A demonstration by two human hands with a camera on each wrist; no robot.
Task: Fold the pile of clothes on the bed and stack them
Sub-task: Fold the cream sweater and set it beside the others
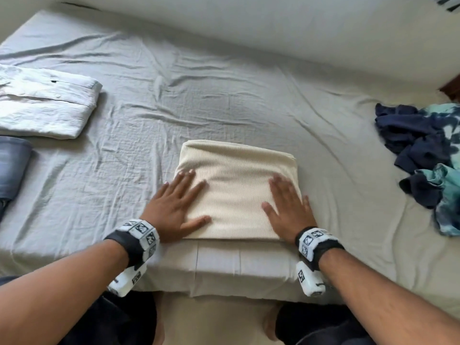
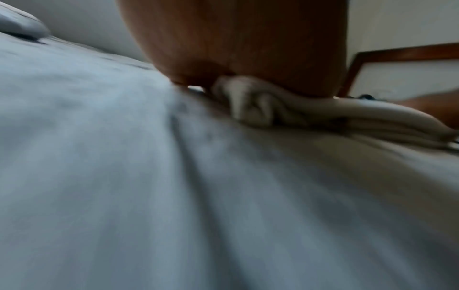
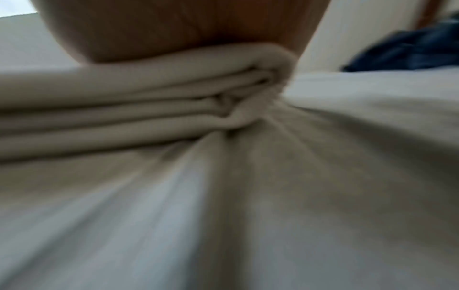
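Observation:
A cream ribbed garment (image 1: 236,185) lies folded into a rectangle near the front edge of the bed. My left hand (image 1: 179,202) lies flat on its left side with fingers straight and spread. My right hand (image 1: 286,205) presses flat on its right side. The left wrist view shows the palm (image 2: 236,43) on the folded cream layers (image 2: 285,109). In the right wrist view the palm (image 3: 186,25) rests on the stacked folds (image 3: 149,102). A folded white shirt (image 1: 44,103) lies at far left, with folded blue jeans (image 1: 12,165) beside it.
A loose heap of navy and teal tie-dye clothes (image 1: 428,158) sits at the right of the bed, seen as a dark blur (image 3: 410,51) from the right wrist. The wrinkled grey sheet (image 1: 199,95) stretches behind the cream garment. A wall runs along the far side.

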